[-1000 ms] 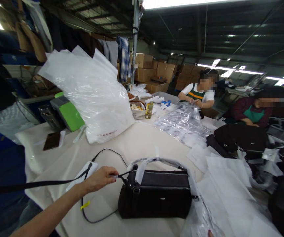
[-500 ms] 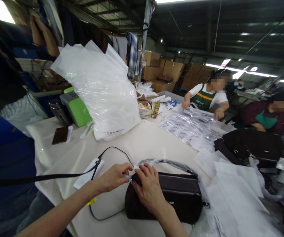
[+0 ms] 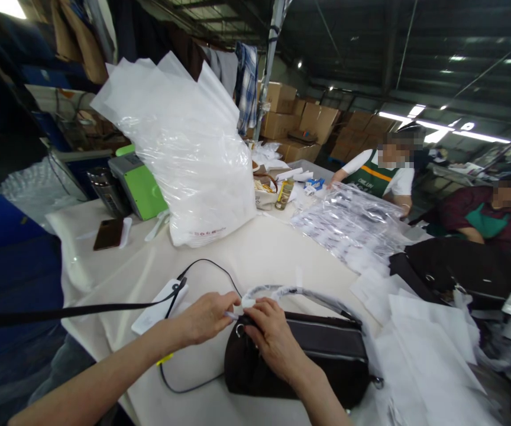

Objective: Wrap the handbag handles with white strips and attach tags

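A black handbag (image 3: 326,346) lies on the white-covered table, its arched handle (image 3: 322,296) wrapped in clear and white film. At the bag's left end, my left hand (image 3: 209,316) is closed in a pinch on a thin pale strip (image 3: 230,315) that reaches to the bag. My right hand (image 3: 275,340) rests over the bag's upper left corner, its fingers curled onto the wrapped handle's base. A metal ring (image 3: 240,330) shows just left of that hand. What lies under the right fingertips is hidden.
Behind stands a big bag of white sheets (image 3: 193,160). A white card-like device (image 3: 155,310) with a black cord lies left, near a phone (image 3: 108,234). Right are white sheets (image 3: 433,349) and another black bag (image 3: 463,269). Two people work across the table; one spreads plastic film (image 3: 348,222).
My right hand has shifted slightly on the bag's corner, and the metal ring now shows. My left hand keeps its pinch in nearly the same place. The view has shifted slightly.
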Available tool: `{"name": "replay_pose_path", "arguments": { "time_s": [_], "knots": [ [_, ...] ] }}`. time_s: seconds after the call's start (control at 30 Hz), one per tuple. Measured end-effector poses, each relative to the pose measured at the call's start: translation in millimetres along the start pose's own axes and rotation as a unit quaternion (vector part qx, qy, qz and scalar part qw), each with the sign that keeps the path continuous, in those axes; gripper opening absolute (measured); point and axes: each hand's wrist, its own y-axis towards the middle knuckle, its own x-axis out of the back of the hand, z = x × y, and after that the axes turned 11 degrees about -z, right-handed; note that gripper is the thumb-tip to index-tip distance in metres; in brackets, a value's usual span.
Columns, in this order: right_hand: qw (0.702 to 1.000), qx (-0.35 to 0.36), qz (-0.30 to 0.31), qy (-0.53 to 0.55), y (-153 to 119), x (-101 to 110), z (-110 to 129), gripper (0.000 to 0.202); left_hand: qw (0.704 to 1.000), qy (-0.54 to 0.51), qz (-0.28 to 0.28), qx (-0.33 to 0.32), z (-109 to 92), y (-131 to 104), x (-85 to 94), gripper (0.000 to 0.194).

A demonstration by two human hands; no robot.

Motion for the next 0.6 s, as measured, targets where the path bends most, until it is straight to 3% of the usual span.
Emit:
{"name": "replay_pose_path", "arguments": {
  "time_s": [0.17,0.33,0.6],
  "knots": [
    [1.0,-0.005,-0.014,0.011,2.4,-3.1,-0.7,0.024,0.999,0.051,-0.001,-0.009,-2.1,0.2,-1.1,0.023],
    [0.997,-0.046,-0.045,0.041,7.1,-9.1,-1.2,0.008,0.997,0.08,0.006,-0.02,-2.9,0.2,-1.3,0.021],
    [0.991,0.001,-0.128,0.03,1.5,-34.4,-7.9,0.011,0.996,0.083,0.025,-0.02,-13.7,4.5,-6.0,0.018]
  ]
}}
